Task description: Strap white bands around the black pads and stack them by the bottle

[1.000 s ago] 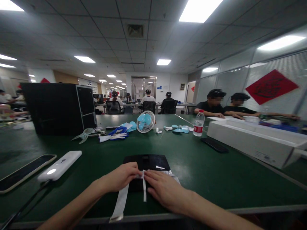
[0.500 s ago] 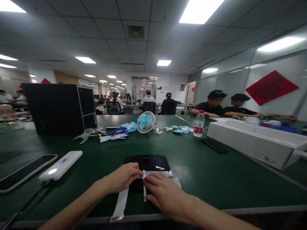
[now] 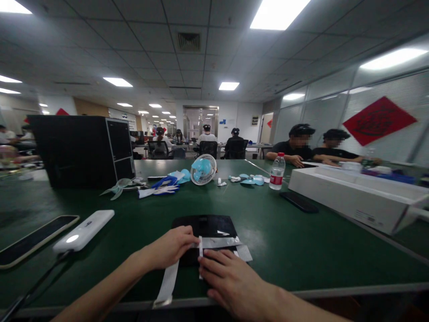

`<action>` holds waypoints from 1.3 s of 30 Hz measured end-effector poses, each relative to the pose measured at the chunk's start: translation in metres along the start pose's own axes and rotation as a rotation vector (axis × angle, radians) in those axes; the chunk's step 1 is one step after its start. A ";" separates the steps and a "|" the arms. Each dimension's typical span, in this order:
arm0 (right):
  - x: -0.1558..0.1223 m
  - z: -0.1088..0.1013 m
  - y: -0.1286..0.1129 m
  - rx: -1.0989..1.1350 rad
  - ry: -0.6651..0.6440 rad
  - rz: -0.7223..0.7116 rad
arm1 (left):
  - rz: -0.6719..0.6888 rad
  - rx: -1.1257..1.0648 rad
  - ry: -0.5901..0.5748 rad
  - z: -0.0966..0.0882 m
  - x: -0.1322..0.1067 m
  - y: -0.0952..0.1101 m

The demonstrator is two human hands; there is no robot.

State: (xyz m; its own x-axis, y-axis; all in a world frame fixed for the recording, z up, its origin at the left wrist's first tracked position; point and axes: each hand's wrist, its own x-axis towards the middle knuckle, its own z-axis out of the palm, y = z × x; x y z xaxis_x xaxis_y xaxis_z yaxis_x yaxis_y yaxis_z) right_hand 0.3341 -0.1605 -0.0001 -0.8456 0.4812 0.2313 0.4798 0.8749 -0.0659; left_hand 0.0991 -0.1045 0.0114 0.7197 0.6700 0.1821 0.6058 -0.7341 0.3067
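Note:
A flat black pouch (image 3: 208, 226) lies on the green table (image 3: 288, 241) right in front of me. White ribbon strips (image 3: 219, 243) cross over its near end, and one long strip (image 3: 167, 281) runs down to the table's front edge. My left hand (image 3: 172, 248) is closed in a pinch on the ribbon where the strips meet. My right hand (image 3: 231, 279) lies flat with fingers stretched out, pressing on the near end of the pouch and the ribbon.
A white power bank (image 3: 83, 230) and a phone (image 3: 33, 241) lie at left. Farther off are a big black case (image 3: 83, 152), gloves (image 3: 159, 188), a small blue fan (image 3: 203, 170), a water bottle (image 3: 277, 172), another phone (image 3: 298, 202) and a long white box (image 3: 355, 194). People sit beyond.
My right hand has slid back toward me along the pouch, uncovering more of the crosswise ribbon. My left hand has kept its pinch in place.

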 end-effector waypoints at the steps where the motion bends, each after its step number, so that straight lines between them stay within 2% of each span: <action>1: 0.000 0.001 0.000 0.001 -0.001 0.000 | 0.000 0.002 0.000 0.000 0.000 0.000; 10: -0.002 -0.009 -0.001 0.100 -0.059 -0.072 | -0.001 0.020 -0.017 -0.002 -0.002 0.002; 16: 0.011 -0.016 0.008 0.179 -0.022 0.079 | 0.000 0.018 -0.024 -0.004 -0.001 0.004; 19: 0.014 -0.022 0.012 0.213 -0.037 0.082 | -0.004 0.019 -0.033 -0.004 -0.001 0.004; 27: -0.011 -0.037 0.034 0.277 -0.072 0.172 | -0.018 0.025 -0.038 -0.003 -0.003 0.002; 39: -0.040 -0.027 0.058 0.299 0.011 0.241 | -0.066 -0.001 -0.019 -0.005 -0.013 -0.005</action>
State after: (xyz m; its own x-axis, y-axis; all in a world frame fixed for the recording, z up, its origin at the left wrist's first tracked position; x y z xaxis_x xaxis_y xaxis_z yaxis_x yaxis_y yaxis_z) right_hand 0.4022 -0.1305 0.0126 -0.7133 0.6761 0.1844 0.5742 0.7147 -0.3993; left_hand 0.0847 -0.1091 0.0117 0.6847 0.7146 0.1435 0.6519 -0.6884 0.3180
